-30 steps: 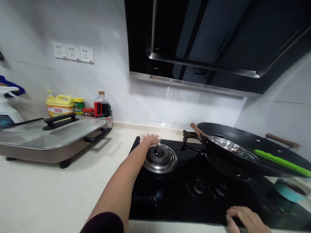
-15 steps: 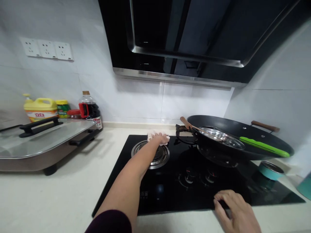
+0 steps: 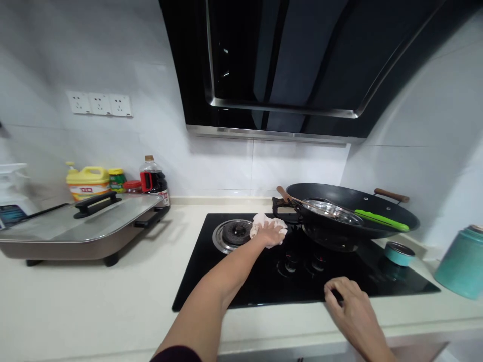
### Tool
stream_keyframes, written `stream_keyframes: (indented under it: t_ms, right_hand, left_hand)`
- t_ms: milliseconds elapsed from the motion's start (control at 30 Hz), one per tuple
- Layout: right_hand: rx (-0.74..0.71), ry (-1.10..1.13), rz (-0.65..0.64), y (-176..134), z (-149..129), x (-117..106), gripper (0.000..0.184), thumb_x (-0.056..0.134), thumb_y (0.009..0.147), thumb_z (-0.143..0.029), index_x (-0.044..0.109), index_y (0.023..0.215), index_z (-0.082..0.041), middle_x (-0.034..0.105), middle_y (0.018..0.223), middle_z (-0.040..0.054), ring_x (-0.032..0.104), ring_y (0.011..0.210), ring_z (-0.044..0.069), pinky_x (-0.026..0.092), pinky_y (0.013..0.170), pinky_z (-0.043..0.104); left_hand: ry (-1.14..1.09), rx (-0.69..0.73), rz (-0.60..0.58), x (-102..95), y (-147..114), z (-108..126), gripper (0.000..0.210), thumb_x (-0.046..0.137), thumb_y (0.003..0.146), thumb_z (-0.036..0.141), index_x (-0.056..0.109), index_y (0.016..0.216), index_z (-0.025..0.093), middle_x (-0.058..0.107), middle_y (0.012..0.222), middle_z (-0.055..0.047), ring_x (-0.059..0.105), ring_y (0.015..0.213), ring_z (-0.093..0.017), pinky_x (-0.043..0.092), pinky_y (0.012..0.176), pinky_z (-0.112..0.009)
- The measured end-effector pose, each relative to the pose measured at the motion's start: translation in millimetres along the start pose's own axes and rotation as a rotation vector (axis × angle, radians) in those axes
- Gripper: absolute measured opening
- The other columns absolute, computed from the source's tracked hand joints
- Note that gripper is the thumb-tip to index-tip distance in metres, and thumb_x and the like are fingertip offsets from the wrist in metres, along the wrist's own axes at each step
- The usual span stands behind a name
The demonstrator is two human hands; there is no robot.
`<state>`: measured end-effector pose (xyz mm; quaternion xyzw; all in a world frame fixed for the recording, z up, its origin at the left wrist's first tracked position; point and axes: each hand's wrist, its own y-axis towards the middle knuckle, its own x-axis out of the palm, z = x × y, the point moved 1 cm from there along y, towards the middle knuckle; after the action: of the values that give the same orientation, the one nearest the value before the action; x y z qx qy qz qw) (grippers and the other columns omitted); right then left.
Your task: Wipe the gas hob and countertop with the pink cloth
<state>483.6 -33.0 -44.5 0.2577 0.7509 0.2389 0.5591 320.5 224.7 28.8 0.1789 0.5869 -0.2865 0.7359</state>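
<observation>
My left hand (image 3: 269,233) presses down on a crumpled whitish cloth (image 3: 260,220), its fingers closed over it. The cloth lies on the black glass gas stove (image 3: 260,281), at the right edge of the left burner (image 3: 236,232). At the front edge of the stove rests my right hand (image 3: 350,304), fingers curled with the thumb close to the index finger; nothing shows in it. Two control knobs (image 3: 291,262) sit between the hands. Beyond my right hand a large black wok (image 3: 381,201) stands over the right burner.
Inside the wok lie a steel lid or bowl (image 3: 332,211) and a bright green-handled utensil (image 3: 381,220). A teal tin (image 3: 399,254) and a teal canister (image 3: 462,261) stand right. An electric pan (image 3: 75,246) and bottles (image 3: 154,182) stand left. The range hood (image 3: 279,60) hangs above.
My left hand has moved the cloth from behind the left burner to its right side, uncovering the burner's middle. My right hand stays at the stove's front edge. The view has shifted.
</observation>
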Motion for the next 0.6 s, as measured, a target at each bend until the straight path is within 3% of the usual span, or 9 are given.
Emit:
stream_keyframes:
  t_ms: [233,400,600]
  right_hand:
    - [0.034,0.021,-0.002,0.9,2.8,4.5,0.026,0.046,0.096,-0.036,0.068,0.087,-0.025,0.072,0.100,0.0044,0.063,0.093,0.024,0.047,0.085,0.040]
    - [0.071,0.035,-0.028,0.5,5.0,4.8,0.027,0.045,0.094,-0.037,0.068,0.087,-0.024,0.072,0.102,0.0052,0.061,0.096,0.025,0.045,0.090,0.042]
    - [0.085,0.036,-0.052,-0.1,8.7,6.1,0.030,0.043,0.094,-0.039,0.069,0.089,-0.024,0.072,0.105,0.0055,0.060,0.100,0.025,0.044,0.092,0.042]
  left_hand:
    - [-0.011,0.063,0.034,6.7,-51.7,10.5,0.067,0.037,0.099,0.052,0.040,0.161,0.027,0.025,0.174,-0.009,0.017,0.159,-0.042,0.014,0.126,-0.069]
    - [-0.017,0.088,0.021,11.7,-92.4,16.4,0.067,0.034,0.099,0.053,0.040,0.161,0.029,0.021,0.175,-0.009,0.017,0.159,-0.042,0.014,0.126,-0.069]
    - [-0.020,0.137,-0.002,3.9,-145.5,2.0,0.065,0.036,0.098,0.056,0.042,0.159,0.035,0.030,0.172,-0.007,0.025,0.157,-0.038,0.021,0.124,-0.064]
